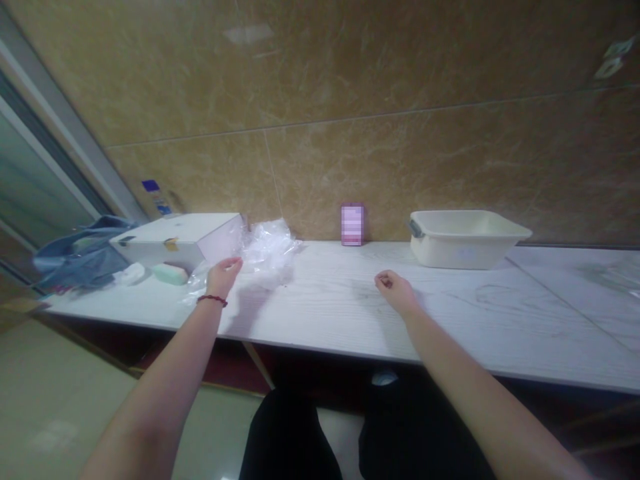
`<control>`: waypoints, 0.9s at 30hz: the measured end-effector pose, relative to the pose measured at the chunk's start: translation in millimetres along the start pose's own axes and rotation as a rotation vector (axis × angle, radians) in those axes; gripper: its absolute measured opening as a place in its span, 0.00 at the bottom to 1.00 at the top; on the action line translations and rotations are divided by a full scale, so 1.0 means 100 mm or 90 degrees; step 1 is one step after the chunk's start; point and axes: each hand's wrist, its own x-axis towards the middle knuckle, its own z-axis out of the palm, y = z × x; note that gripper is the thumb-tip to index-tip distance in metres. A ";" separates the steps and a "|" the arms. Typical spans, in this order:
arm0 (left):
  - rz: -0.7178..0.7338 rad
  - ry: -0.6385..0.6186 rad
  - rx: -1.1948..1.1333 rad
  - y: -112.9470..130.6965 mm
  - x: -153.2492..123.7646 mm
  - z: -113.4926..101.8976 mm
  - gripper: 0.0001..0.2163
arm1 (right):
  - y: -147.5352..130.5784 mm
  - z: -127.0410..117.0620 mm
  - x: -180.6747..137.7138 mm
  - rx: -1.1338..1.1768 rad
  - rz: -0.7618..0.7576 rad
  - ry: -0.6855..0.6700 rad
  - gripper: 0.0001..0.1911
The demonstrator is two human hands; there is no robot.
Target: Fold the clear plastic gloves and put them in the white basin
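My left hand (223, 274) hovers over the white table (325, 307), fingers curled inward, right beside the white box (183, 240) and the crumpled clear plastic wrap (267, 245). A red string circles its wrist. It may be touching the plastic edge; whether it holds anything is unclear. My right hand (395, 290) rests in a loose fist on the table's middle, nothing visible in it. A cream plastic basin (465, 238) stands further back to its right.
A small pink object (353, 225) stands against the tan marble wall. A pale green item (170, 273) and a white one lie under the box. Blue cloth (80, 257) is piled at the table's left end. My dark-clothed legs are below the table edge.
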 end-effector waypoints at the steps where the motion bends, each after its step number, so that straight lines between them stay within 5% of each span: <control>1: 0.000 0.015 -0.003 0.06 0.06 -0.05 0.17 | 0.00 0.00 0.00 0.002 -0.001 0.000 0.09; 7: 0.045 -0.012 -0.185 0.42 0.28 -0.28 0.19 | -0.01 -0.02 -0.01 0.006 0.003 -0.003 0.09; 12: 0.074 -0.072 -0.109 0.67 0.16 -0.38 0.18 | 0.02 0.00 0.01 0.010 -0.010 0.000 0.09; 21: 0.131 -0.345 -0.247 0.95 -0.15 -0.37 0.27 | -0.10 -0.02 -0.01 0.038 0.001 0.002 0.09; 27: 0.229 -0.534 -0.241 1.21 -0.35 -0.43 0.23 | -0.57 -0.02 0.11 0.130 -0.069 -0.037 0.11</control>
